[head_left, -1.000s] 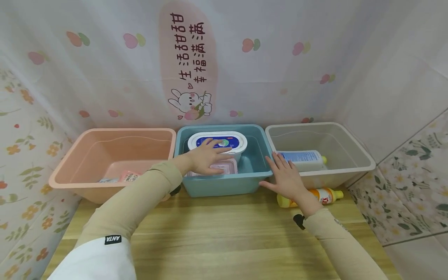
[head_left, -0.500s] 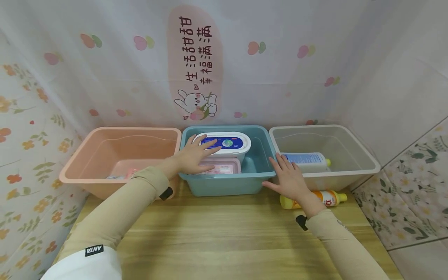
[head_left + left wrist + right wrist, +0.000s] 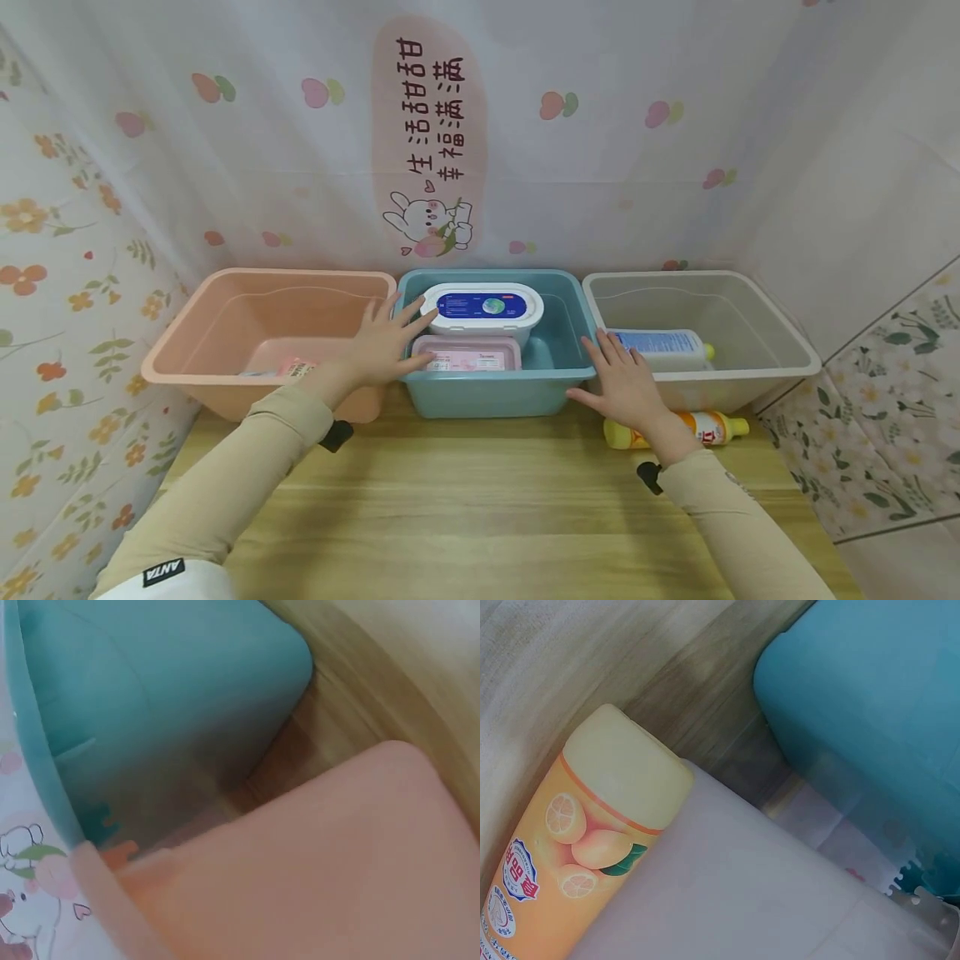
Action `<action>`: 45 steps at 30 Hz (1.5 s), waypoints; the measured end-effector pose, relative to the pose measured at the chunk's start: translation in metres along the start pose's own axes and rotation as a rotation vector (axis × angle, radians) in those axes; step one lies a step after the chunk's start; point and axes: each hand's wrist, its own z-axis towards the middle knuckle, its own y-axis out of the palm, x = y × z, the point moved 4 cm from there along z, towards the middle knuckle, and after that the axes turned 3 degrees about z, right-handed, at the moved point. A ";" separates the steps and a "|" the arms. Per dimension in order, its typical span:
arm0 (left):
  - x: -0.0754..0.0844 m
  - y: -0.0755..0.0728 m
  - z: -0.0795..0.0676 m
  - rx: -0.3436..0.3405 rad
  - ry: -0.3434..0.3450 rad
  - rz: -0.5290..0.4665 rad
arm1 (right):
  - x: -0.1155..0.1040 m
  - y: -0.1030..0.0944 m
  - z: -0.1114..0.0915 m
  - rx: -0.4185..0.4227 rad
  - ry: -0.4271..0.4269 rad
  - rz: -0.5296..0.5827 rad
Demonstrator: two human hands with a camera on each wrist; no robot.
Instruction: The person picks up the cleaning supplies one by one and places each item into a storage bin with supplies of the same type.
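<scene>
Fingers spread, my left hand point(image 3: 375, 343) is over the adjoining rims of the peach bin point(image 3: 240, 312) and the blue bin point(image 3: 487, 400). My right hand point(image 3: 628, 390) lies with straight fingers at the blue bin's right rim, beside the grey bin point(image 3: 735, 379). Neither hand holds anything. Inside the blue bin are a white tub point(image 3: 483, 307) with a blue-labelled lid and a pink-lidded box point(image 3: 476, 354) in front of it. Both wrist views look at the bins' outer walls, the peach one point(image 3: 330, 870) and the blue one point(image 3: 877, 697); no hand appears there.
A white bottle point(image 3: 663, 346) with a yellow cap lies in the grey bin. Pink packaging point(image 3: 298, 367) is partly visible in the peach bin. On the wooden table point(image 3: 450, 508), a yellow-orange bottle point(image 3: 708, 427) lies before the grey bin. A printed curtain point(image 3: 600, 167) hangs behind.
My left hand has drawn back leftward from over the white tub to the rims, uncovering the tub and pink-lidded box. The right hand stays at the blue bin's right rim. The view has shifted slightly.
</scene>
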 end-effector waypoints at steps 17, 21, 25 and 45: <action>-0.017 0.025 -0.041 0.051 -0.083 -0.003 | -0.002 0.005 0.001 0.001 -0.010 0.009; -0.015 0.033 -0.046 0.016 -0.078 -0.013 | -0.001 0.006 0.001 0.002 -0.007 0.009; -0.014 0.040 -0.048 -0.006 -0.063 -0.012 | -0.002 0.006 0.002 -0.008 -0.005 0.017; -0.011 0.041 -0.046 0.016 -0.005 0.030 | 0.059 0.002 -0.058 0.237 -0.099 0.176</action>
